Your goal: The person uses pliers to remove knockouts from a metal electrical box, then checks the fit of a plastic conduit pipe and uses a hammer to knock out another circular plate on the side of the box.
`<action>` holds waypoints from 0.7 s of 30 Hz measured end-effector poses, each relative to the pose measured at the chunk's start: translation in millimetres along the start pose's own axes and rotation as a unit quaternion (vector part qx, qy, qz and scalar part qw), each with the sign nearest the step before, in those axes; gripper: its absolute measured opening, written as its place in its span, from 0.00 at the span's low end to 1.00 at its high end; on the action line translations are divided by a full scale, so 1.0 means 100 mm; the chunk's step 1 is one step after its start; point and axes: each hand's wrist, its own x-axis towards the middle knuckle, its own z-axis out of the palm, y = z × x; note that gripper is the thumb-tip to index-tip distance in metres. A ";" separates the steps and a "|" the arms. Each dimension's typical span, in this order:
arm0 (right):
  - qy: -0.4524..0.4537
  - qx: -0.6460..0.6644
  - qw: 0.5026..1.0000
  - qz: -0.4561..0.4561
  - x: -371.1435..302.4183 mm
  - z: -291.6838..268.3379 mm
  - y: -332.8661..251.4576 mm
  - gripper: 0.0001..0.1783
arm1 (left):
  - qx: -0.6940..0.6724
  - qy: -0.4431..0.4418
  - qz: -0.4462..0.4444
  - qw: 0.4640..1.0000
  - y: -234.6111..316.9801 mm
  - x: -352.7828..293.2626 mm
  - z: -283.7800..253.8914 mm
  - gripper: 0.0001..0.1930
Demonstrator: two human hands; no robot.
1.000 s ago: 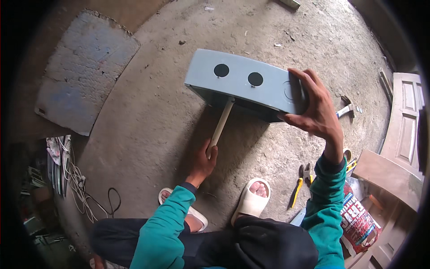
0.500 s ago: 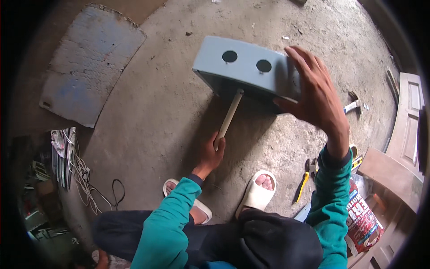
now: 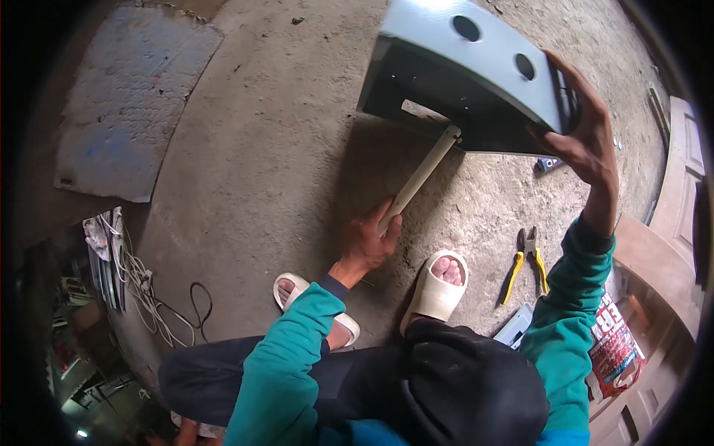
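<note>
A grey metal box (image 3: 492, 50) with two round holes in its upper face is tilted, its open dark inside turned toward me. My right hand (image 3: 591, 145) grips the box's right end, thumb at the lower edge and fingers behind it. Inside, a rectangular cut-out shows in one wall. My left hand (image 3: 370, 241) is closed round the lower end of a cream pipe (image 3: 420, 180). The pipe slants up to the right, its far end at the box's open side; whether they touch I cannot tell.
Yellow-handled pliers (image 3: 526, 264) lie on the concrete floor right of my foot, near a light blue-grey piece (image 3: 515, 325). A worn board (image 3: 134, 104) lies far left, with tangled cable (image 3: 145, 290) below. At right are wooden panels (image 3: 654, 260) and a red-and-white bag (image 3: 616, 346).
The box has tipped back and shifted right in view, showing more of its inside. My right hand has moved right with it. The left hand and pipe have also shifted right.
</note>
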 end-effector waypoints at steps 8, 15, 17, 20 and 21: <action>0.067 -0.050 0.995 0.062 -0.49 -0.14 0.29 0.51 | -0.064 -0.067 -0.031 0.995 0.12 0.00 -0.03 0.19; 0.070 -0.051 0.992 0.090 -0.61 -0.21 0.39 0.52 | -0.016 -0.024 0.017 0.999 0.11 0.10 -0.06 0.20; 0.068 -0.050 0.993 0.081 -0.57 -0.19 0.38 0.52 | -0.019 -0.012 -0.006 1.000 0.08 0.13 -0.10 0.21; 0.048 -0.059 0.995 0.060 -0.45 -0.19 0.34 0.52 | -0.002 -0.027 -0.039 0.999 0.04 0.17 -0.16 0.21; 0.032 -0.066 0.996 0.048 -0.40 -0.18 0.33 0.51 | 0.001 -0.028 -0.039 0.999 0.04 0.18 -0.17 0.21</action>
